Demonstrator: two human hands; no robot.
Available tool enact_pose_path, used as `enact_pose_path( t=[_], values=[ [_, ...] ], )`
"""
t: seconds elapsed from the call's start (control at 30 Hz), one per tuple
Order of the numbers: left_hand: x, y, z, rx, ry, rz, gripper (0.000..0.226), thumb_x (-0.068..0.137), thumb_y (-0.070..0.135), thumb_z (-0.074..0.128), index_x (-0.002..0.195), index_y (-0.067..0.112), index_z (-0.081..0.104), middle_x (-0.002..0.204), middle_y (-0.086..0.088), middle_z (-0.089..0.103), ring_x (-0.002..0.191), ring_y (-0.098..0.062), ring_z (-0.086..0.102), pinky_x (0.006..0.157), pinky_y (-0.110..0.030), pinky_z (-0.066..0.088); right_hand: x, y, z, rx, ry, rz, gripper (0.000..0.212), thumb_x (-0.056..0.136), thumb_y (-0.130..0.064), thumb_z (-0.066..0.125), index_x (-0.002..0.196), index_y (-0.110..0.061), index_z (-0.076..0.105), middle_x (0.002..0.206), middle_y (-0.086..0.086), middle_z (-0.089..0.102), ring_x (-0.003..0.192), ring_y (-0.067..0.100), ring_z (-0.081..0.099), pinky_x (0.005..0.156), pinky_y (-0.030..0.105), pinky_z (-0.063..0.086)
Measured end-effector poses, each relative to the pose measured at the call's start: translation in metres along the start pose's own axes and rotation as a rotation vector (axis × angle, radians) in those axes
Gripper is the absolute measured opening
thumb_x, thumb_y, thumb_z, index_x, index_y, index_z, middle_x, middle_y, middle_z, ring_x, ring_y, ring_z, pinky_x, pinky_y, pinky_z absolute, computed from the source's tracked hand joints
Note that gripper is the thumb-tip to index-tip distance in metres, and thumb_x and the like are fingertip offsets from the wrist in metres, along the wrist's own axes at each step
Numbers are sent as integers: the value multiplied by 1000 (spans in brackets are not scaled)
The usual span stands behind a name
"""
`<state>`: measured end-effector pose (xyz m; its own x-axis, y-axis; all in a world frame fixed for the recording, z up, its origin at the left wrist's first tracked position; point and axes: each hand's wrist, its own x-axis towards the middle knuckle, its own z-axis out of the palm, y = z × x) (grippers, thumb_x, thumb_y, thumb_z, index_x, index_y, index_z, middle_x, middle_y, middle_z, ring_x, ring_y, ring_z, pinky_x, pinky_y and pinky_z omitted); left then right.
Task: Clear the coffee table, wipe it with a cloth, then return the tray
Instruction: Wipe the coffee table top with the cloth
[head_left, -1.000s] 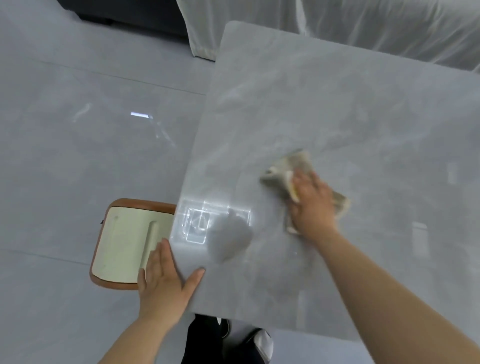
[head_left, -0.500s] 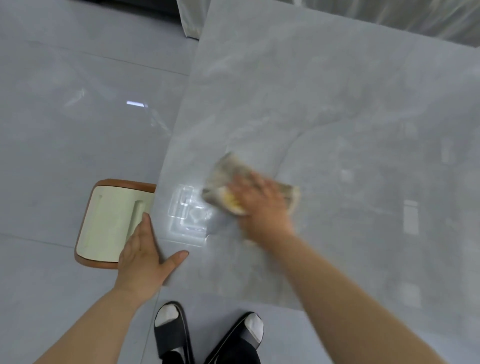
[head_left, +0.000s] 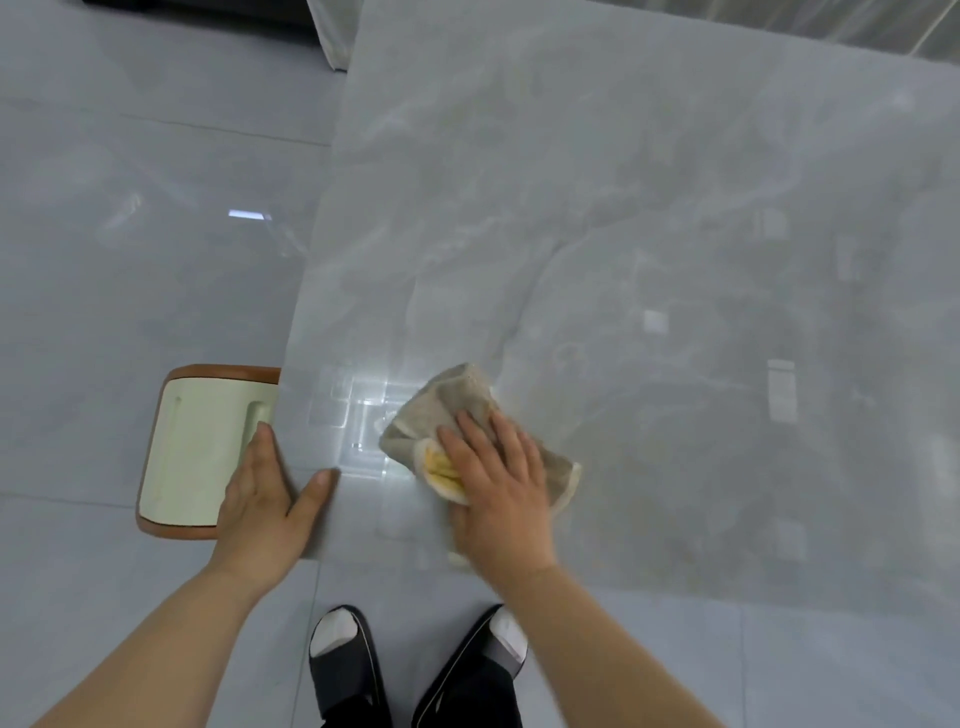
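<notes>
The soft, limp cloth (head_left: 467, 421) is pressed flat on the bench (head_left: 649, 234) under the open right hand (head_left: 498, 493) — best bunched mid-fold. The bench corner is braced by the open left hand (head_left: 265, 509), nothing gripped.

A home living room: low marble-look coffee table (head_left: 623, 234), glossy tiled floor (head_left: 130, 234), sheer curtain (head_left: 332, 36), slippers (head_left: 345, 660).

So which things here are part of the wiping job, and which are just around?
Part of the job:
coffee table
cloth, pressed flat under the right hand
left hand, braced on the table's near-left corner
tray, on the floor beside the table

Just around:
slippers
white fabric beyond the table
</notes>
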<state>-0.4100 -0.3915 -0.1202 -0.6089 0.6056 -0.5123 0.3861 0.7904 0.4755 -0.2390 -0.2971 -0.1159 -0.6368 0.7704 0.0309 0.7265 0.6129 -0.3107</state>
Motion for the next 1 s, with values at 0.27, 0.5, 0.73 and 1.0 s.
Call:
enact_pose_path(
  t=[0.27,0.5,0.73,1.0],
  values=[
    [-26,-14,-1,-417,-42,-76,53,94,26,32,142,23,8,153,5,12,138,-9,11,103,-20,6,-32,95,-28,95,204,826,64,74,-25,35,134,-3,39,144,17,38,137,39,22,110,47,13],
    [-31,-17,-6,-548,-46,-97,48,95,16,32,141,21,19,151,4,20,135,-9,18,102,-19,11,-19,-80,22,37,-108,350,67,46,-18,71,112,-20,63,119,4,65,112,34,58,87,52,48],
    [-25,-36,-26,-481,-243,-57,66,87,-7,43,139,27,20,143,1,32,123,-19,39,102,-29,28,2,-23,-7,7,-129,-17,63,46,-19,78,108,-19,67,114,4,68,106,30,63,82,42,53],
    [-19,-49,-36,-412,-282,23,61,83,0,55,125,38,31,126,6,40,102,-17,52,89,-28,38,13,-104,26,69,-90,132,75,41,-15,82,113,-20,63,115,3,67,119,30,52,84,47,52]
  ],
)
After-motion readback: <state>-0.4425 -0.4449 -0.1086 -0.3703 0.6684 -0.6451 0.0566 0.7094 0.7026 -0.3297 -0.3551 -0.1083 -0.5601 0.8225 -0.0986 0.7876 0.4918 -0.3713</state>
